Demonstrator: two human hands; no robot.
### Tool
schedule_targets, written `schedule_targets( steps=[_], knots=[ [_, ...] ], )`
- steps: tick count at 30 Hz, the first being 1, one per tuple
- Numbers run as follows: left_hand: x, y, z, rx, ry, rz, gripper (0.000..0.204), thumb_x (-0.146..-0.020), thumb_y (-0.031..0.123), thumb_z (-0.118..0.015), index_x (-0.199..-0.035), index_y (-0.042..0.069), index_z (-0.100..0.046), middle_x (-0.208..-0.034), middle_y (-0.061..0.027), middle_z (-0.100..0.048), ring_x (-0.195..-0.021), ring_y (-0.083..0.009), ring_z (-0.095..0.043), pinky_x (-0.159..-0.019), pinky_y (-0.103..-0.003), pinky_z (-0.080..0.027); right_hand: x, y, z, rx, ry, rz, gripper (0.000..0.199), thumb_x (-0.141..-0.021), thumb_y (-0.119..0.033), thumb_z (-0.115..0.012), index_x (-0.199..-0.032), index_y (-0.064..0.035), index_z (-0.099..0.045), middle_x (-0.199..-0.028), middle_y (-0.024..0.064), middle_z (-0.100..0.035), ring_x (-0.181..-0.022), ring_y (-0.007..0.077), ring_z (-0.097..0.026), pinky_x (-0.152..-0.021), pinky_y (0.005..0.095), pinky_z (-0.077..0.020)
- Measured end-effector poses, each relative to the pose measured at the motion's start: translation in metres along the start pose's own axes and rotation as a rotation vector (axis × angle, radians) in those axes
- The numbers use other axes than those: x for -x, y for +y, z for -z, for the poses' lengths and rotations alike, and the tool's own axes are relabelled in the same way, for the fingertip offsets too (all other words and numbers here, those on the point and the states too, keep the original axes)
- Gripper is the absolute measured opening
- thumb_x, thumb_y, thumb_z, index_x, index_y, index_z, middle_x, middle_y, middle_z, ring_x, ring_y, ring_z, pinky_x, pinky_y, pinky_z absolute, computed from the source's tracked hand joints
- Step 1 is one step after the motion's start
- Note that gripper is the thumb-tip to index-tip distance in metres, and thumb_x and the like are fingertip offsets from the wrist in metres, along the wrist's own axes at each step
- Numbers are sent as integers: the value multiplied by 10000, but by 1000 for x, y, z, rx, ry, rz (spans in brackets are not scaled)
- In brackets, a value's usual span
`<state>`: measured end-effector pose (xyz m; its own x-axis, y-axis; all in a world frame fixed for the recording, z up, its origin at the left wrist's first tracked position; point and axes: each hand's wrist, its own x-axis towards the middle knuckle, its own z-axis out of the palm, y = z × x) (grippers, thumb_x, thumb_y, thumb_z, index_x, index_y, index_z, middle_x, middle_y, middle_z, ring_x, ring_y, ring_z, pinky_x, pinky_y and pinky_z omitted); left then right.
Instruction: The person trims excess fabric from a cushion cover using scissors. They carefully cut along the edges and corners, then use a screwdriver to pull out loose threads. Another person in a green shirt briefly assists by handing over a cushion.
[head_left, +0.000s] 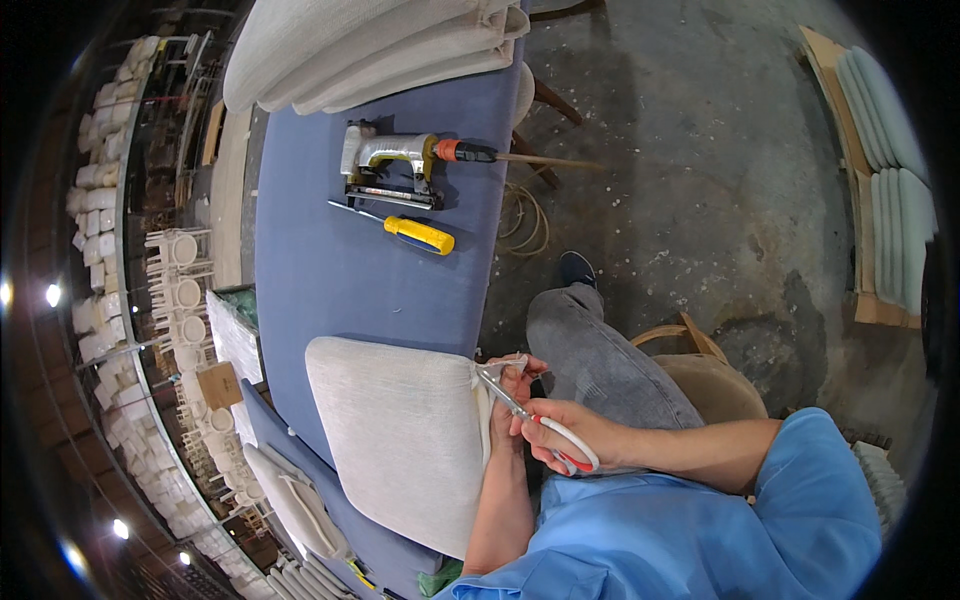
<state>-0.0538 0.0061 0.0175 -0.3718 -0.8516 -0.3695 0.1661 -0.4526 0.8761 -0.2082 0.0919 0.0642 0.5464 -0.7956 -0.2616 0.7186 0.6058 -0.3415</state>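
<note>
A light grey fabric-covered seat cushion (pixel 400 430) lies at the near edge of the blue-covered table (pixel 370 285). At its right edge my left hand (pixel 513 385) is closed, pinching a loose strip of the pale fabric (pixel 508 362). My right hand (pixel 575 428) grips a pair of scissors (pixel 506 392) by its red-and-white handles. The metal blades point up and left, to the cushion's corner beside the pinched fabric. Whether the blades are around the fabric I cannot tell. My right hand partly hides the handles.
Farther up the table lie a staple gun (pixel 395 165) with an air hose and a yellow-handled screwdriver (pixel 420 236). A stack of grey cushions (pixel 370 55) covers the far end. On the right stands a wooden chair (pixel 705 375); more cushions (pixel 885 200) are stacked beyond it.
</note>
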Motion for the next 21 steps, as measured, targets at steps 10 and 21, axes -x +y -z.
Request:
schedule_targets(
  steps=[10, 21],
  knots=[
    [-2, -4, 4, 60, -29, -23, 215, -1015, 200, -714, -1088, 14, -634, -1033, -165, -708, -1010, -277, -708, -995, -475, -556, -7, -1, 4, 28, 86, 19, 355, -1055, -401, -669, -1130, -57, -622, -713, -7, -552, -502, 71, -525, -434, 229, -398],
    [0, -5, 11, -74, -54, -16, 262, -1061, 303, -651, -1131, 55, -603, -1017, -134, -682, -1070, -303, -660, -1012, -507, -501, -11, 7, 1, 49, 120, 135, 385, -1014, -441, -719, -1053, -67, -635, -651, -3, -547, -436, 75, -503, -394, 243, -367]
  ],
)
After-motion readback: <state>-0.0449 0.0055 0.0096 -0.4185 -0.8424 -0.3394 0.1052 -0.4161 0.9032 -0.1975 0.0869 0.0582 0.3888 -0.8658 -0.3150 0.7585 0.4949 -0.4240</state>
